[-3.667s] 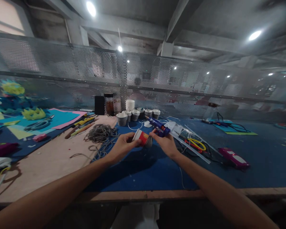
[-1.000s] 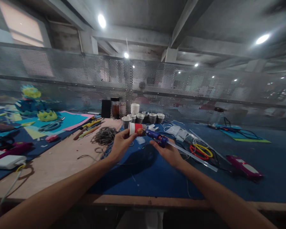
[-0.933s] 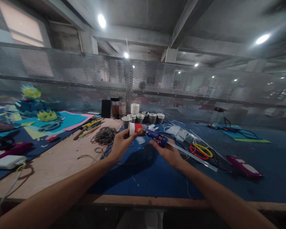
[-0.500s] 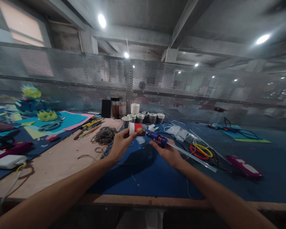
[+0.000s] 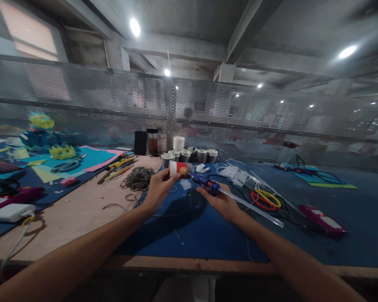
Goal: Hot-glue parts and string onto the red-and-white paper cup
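Observation:
My left hand [image 5: 160, 188] is closed round a paper cup [image 5: 178, 168] tipped on its side, white and red with a gold emblem and a grey band at its right end. In my right hand [image 5: 222, 200] is a blue glue gun [image 5: 204, 181], its nozzle close to the grey end of the cup; whether they touch is too small to tell. A long clear glue stick [image 5: 255, 206] sticks out behind the gun toward the lower right.
Several grey-wrapped cups [image 5: 202, 156] stand behind my hands. Grey cord [image 5: 138, 178] and tools [image 5: 118, 168] lie left. Yellow and red loops [image 5: 269, 199] and a magenta device [image 5: 323, 221] lie right. A perforated screen [image 5: 208, 100] stands behind.
The cup has turned slightly in my left hand, so its gold emblem shows more fully. The glue gun and its stick have shifted slightly left.

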### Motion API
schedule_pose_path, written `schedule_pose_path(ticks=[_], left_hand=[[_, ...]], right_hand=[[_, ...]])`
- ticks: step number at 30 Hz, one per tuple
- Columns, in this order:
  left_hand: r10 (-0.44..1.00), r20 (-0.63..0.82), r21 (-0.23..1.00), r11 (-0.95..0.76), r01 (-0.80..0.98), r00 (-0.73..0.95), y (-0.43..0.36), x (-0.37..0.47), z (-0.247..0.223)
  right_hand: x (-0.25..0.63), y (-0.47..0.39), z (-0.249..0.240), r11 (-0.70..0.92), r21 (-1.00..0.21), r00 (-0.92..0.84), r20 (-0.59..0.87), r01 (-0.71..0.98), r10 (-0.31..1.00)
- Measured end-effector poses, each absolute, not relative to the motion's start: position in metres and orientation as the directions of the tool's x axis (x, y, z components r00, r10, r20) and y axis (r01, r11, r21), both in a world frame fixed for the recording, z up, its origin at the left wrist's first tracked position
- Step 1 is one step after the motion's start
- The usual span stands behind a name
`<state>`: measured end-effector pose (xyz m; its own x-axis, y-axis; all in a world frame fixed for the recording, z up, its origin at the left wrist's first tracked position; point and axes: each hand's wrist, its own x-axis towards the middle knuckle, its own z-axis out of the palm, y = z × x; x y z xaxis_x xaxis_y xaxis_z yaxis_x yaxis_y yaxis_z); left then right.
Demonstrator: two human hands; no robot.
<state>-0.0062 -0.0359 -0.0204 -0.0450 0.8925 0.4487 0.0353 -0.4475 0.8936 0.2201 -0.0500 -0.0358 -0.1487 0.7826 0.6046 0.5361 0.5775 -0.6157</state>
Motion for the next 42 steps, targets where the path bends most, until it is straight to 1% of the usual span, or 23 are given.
schedule_pose_path(ticks=[9,14,16,19,22,24,27,28,30,32,34,38,42], left_hand=[[0.907,0.417,0.908,-0.419,-0.015,-0.060,-0.038,-0.005,-0.016],[0.901,0.431,0.899,-0.434,-0.054,-0.053,-0.035,-0.005,-0.019],[0.899,0.433,0.899,-0.436,-0.051,-0.062,-0.034,-0.006,-0.020],[0.910,0.408,0.908,-0.413,-0.072,-0.080,-0.032,-0.005,-0.022],[0.933,0.349,0.919,-0.358,-0.163,-0.082,-0.030,-0.003,-0.023],[0.947,0.315,0.920,-0.321,-0.225,-0.064,-0.030,-0.001,-0.024],[0.958,0.285,0.917,-0.281,-0.284,-0.027,-0.033,0.004,-0.024],[0.961,0.277,0.915,-0.269,-0.300,-0.018,-0.035,0.005,-0.024],[0.966,0.257,0.913,-0.240,-0.330,0.008,-0.038,0.008,-0.024],[0.971,0.234,0.914,-0.203,-0.351,0.047,-0.040,0.011,-0.024],[0.974,0.212,0.916,-0.171,-0.364,0.075,-0.041,0.013,-0.024],[0.979,0.195,0.916,-0.159,-0.369,0.062,-0.041,0.012,-0.025],[0.978,0.200,0.931,-0.171,-0.322,0.058,-0.041,0.010,-0.026]], right_hand=[[0.220,-0.050,-0.036,0.571,-0.625,-0.167,0.584,0.532,0.794],[0.220,-0.051,-0.038,0.571,-0.609,-0.184,0.578,0.551,0.795],[0.219,-0.052,-0.037,0.571,-0.619,-0.182,0.576,0.539,0.797],[0.218,-0.055,-0.033,0.541,-0.712,-0.129,0.547,0.448,0.827],[0.217,-0.055,-0.025,0.473,-0.821,-0.042,0.486,0.321,0.873],[0.218,-0.052,-0.022,0.472,-0.848,-0.033,0.479,0.240,0.877],[0.217,-0.049,-0.023,0.486,-0.861,-0.067,0.482,0.152,0.874],[0.216,-0.048,-0.025,0.473,-0.868,-0.073,0.467,0.150,0.881],[0.214,-0.047,-0.030,0.448,-0.872,-0.071,0.444,0.196,0.893],[0.211,-0.047,-0.035,0.452,-0.849,-0.039,0.460,0.273,0.887],[0.210,-0.046,-0.038,0.468,-0.826,0.004,0.494,0.313,0.869],[0.215,-0.042,-0.035,0.452,-0.830,0.023,0.485,0.326,0.874],[0.220,-0.042,-0.030,0.431,-0.853,0.010,0.454,0.293,0.891]])
